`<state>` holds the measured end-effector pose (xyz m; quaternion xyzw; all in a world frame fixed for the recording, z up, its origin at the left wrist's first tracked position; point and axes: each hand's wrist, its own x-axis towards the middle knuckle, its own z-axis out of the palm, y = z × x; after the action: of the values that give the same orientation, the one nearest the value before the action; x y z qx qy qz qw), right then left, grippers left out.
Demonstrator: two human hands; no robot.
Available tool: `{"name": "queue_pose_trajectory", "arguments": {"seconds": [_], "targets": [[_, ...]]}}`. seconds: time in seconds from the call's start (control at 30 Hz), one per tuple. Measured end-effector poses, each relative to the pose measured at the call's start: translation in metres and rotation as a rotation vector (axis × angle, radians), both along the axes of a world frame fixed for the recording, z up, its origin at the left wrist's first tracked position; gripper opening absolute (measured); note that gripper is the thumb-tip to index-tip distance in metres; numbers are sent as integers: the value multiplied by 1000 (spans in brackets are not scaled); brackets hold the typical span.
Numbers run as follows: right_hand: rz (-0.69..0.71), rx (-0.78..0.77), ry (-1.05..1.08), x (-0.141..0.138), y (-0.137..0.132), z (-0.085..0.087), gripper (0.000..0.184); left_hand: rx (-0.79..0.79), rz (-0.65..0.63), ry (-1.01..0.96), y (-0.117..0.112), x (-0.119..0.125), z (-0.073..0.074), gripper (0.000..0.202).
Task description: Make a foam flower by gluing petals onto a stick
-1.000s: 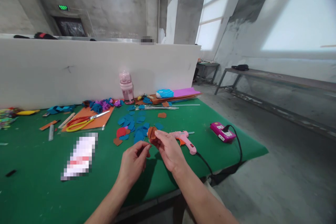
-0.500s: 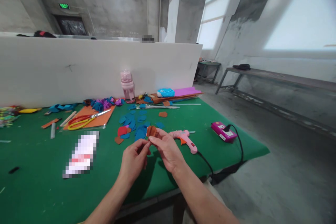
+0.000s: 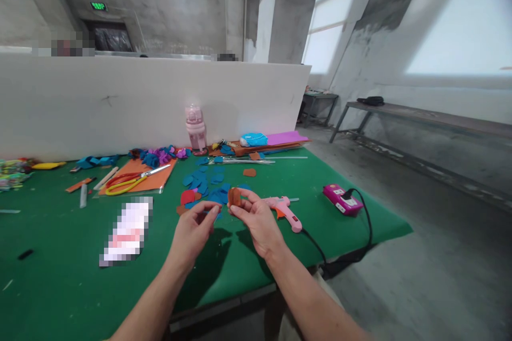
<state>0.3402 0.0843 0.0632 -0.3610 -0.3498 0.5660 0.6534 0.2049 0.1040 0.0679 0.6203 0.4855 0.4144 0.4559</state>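
Observation:
My right hand (image 3: 258,221) pinches a small brown felt flower (image 3: 234,196) between thumb and fingers, held above the green table (image 3: 60,277). My left hand (image 3: 193,229) hovers just left of it with fingers loosely curled; whether it touches the flower or holds anything I cannot make out. Blue, red and brown felt petals (image 3: 202,186) lie on the table right behind both hands. A pink glue gun (image 3: 285,209) rests just right of my right hand.
A magenta power strip (image 3: 343,200) with a black cable sits near the table's right edge. Red-and-yellow scissors (image 3: 128,180) lie on an orange sheet (image 3: 154,181). A pink bottle (image 3: 196,129) stands against the white partition (image 3: 120,101). Felt scraps and sticks lie at the left.
Both hands have risen slightly and moved apart. My left hand has drawn a little left of the brown flower, which stays in my right hand.

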Motion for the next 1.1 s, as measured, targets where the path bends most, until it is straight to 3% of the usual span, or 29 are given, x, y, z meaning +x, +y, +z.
{"name": "queue_pose_trajectory", "arguments": {"seconds": [0.2,0.53,0.77,1.1], "targets": [[88,-78,12,-9,-7,2,38,-121,-129,-261,7,-7,0,28],[151,-90,22,-12,-9,3,35,-248,-175,-402,8,-7,-1,18],[143,-62,23,-14,-8,-1,32,-311,-110,-486,8,-6,-3,17],[49,-21,-50,-26,-4,-13,28,-229,47,-462,6,-1,-5,24]]}}
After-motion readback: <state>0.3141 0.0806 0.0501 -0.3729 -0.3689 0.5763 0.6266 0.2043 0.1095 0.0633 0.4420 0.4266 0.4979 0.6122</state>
